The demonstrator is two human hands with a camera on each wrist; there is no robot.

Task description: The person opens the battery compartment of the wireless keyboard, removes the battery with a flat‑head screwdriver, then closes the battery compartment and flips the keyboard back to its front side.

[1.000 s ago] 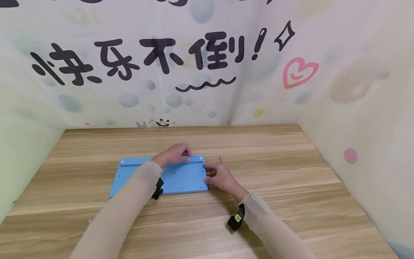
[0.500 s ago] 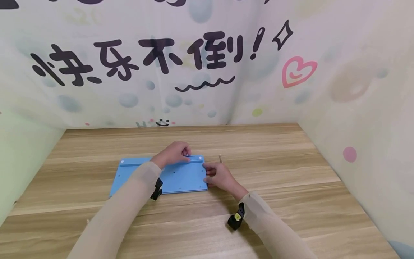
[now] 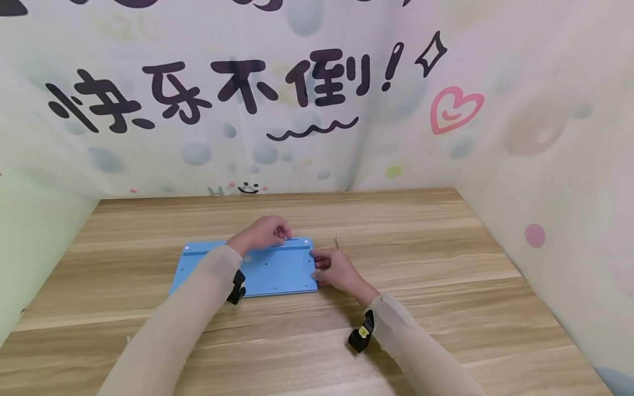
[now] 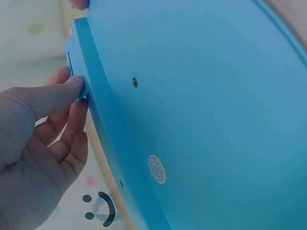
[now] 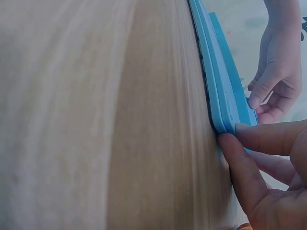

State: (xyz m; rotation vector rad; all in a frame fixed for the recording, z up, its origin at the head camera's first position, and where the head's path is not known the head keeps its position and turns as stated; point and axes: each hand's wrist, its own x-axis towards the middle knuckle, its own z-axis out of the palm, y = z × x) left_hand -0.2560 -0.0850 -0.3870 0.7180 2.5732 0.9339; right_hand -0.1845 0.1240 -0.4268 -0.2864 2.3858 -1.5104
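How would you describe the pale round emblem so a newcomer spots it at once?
On the wooden table is a blue panel with a raised strip along its far edge. The emblem sits on the panel's flat face, close beside that strip. Unlike the small dark screw in the same face, it is larger, whitish and patterned.

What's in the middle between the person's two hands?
In the head view, the far right part of the blue board lies between the left hand and right hand, with a white dot on it.
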